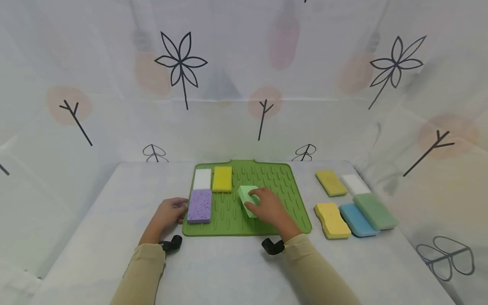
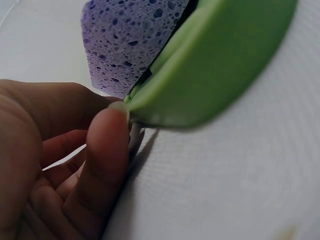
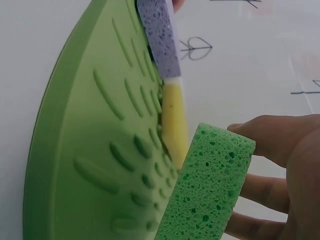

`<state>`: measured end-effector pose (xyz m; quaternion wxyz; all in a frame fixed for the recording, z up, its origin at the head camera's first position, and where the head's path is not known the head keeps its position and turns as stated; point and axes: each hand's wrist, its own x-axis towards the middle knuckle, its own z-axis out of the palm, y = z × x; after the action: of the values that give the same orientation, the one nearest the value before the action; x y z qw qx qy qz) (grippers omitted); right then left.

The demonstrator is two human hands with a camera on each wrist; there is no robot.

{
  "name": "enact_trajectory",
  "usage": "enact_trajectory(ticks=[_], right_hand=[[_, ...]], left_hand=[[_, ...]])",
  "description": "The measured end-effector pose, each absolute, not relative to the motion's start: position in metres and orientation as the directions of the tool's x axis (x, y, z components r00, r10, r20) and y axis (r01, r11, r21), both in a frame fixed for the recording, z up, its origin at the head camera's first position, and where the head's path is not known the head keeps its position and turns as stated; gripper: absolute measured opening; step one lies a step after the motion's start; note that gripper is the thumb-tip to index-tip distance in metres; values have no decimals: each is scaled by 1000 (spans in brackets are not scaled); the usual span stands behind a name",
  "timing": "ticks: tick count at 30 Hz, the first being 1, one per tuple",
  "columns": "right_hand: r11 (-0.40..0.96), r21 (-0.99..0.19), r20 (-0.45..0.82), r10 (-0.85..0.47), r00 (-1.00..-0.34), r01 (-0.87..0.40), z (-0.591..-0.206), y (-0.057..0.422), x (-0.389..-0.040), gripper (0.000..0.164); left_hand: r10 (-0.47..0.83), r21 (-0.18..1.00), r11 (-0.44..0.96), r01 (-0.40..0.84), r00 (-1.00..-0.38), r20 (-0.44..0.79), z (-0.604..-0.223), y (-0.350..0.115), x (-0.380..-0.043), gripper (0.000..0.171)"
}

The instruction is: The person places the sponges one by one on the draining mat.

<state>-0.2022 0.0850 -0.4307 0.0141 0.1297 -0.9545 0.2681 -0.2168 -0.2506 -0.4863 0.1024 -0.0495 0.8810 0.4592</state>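
Two bare hands in tan sleeves reach over a green mat (image 1: pixel 223 221) on a white-covered table (image 1: pixel 221 271) in the head view; the right hand (image 1: pixel 270 206) pinches a light green sponge (image 1: pixel 245 197) between thumb and fingers, near the mat's centre; the left hand (image 1: pixel 170 211) is at the mat's nine o'clock edge, next to a purple sponge (image 1: pixel 200 206); a white sponge (image 1: pixel 202 179) lies at ten o'clock on the mat, a yellow sponge (image 1: pixel 222 179) at eleven; off the mat, towards three o'clock, five more sponges (image 1: pixel 332 220) lie in a loose group.

Left wrist view: thumb and forefinger pinch the mat's edge at about eight o'clock in the picture; the purple sponge sits just beyond, towards eleven.

Right wrist view: the light green sponge tilts at five o'clock, its pores visible, the fingers gripping it from four; the purple sponge shows at twelve, the mat at nine.
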Motion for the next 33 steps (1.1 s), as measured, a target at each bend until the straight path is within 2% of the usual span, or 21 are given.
enact_trajectory(ticks=[11, 33], right_hand=[[792, -555, 96, -244, -965, -255, -431, 62, -197, 42], [804, -550, 70, -225, -972, -226, -440, 22, -197, 45]], left_hand=[[0, 803, 559, -206, -969, -249, -486, -251, -217, 47], [13, 811, 555, -187, -972, -233, -487, -252, -217, 46]])
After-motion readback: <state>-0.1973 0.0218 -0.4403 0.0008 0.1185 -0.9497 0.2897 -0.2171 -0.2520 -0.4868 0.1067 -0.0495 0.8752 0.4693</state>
